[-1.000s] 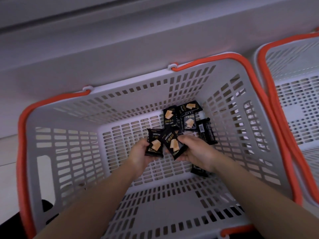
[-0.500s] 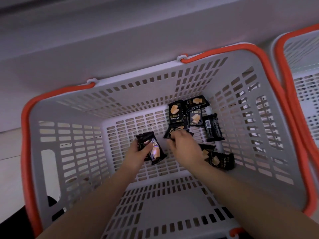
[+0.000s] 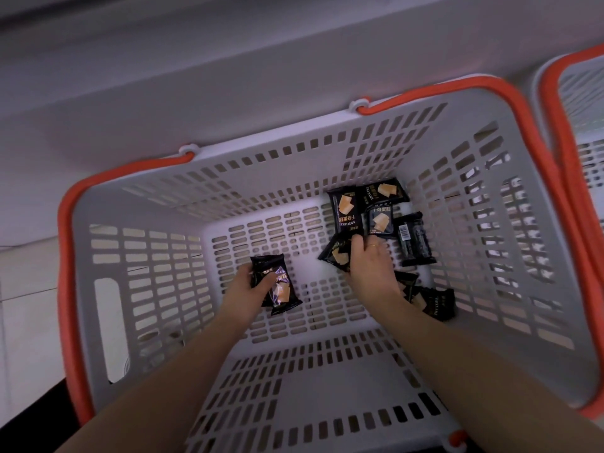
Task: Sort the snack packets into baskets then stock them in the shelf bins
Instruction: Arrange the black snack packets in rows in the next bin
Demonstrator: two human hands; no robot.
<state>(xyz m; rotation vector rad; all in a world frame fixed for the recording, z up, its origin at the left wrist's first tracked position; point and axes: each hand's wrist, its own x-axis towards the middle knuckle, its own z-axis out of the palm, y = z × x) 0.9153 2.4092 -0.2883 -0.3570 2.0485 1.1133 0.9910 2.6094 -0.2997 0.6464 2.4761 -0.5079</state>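
Down in the grey basket (image 3: 157, 322), the left hand (image 3: 243, 291) grips one black cake packet (image 3: 277, 286); the right hand (image 3: 371, 268) pinches another packet (image 3: 336, 255) near the far-right corner.

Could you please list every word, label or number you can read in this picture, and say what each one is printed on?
"DRYCAKE": upright packet at the basket's far wall.
"DRYCAKE": packet lying right of it.
Chinese characters on several packets: too blurred to quote.
Barcode digits on the face-down packet: too small.
Packet in the left hand: blurred.

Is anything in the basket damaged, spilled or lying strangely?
Nothing looks damaged or spilled. The black snack packets lie in a loose jumble on the basket floor, and one packet lies barcode side up.
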